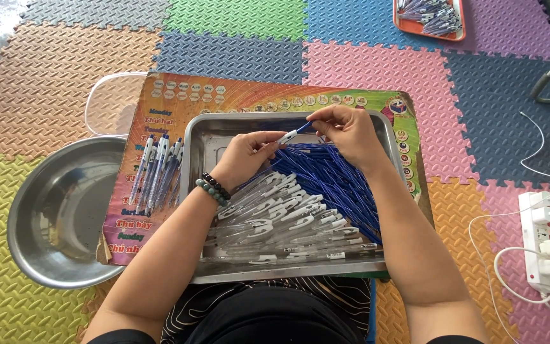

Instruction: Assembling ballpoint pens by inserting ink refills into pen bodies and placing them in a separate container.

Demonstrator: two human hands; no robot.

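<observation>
My left hand (247, 153) and my right hand (346, 130) meet above a steel tray (193, 150) and hold one pen (295, 132) between them, white barrel at the left fingers, blue part at the right. In the tray lie several clear pen barrels with white clips (288, 223) and a heap of blue refills (332, 178). A row of finished pens (157, 169) lies left of the tray on a colourful printed board (154, 102). Bead bracelets circle my left wrist.
A round steel bowl (62, 210) sits at the left on foam floor mats, with a clear plastic lid (106, 102) behind it. An orange tray of pens (429, 16) lies far back. A white power strip with cables (542, 242) is at right.
</observation>
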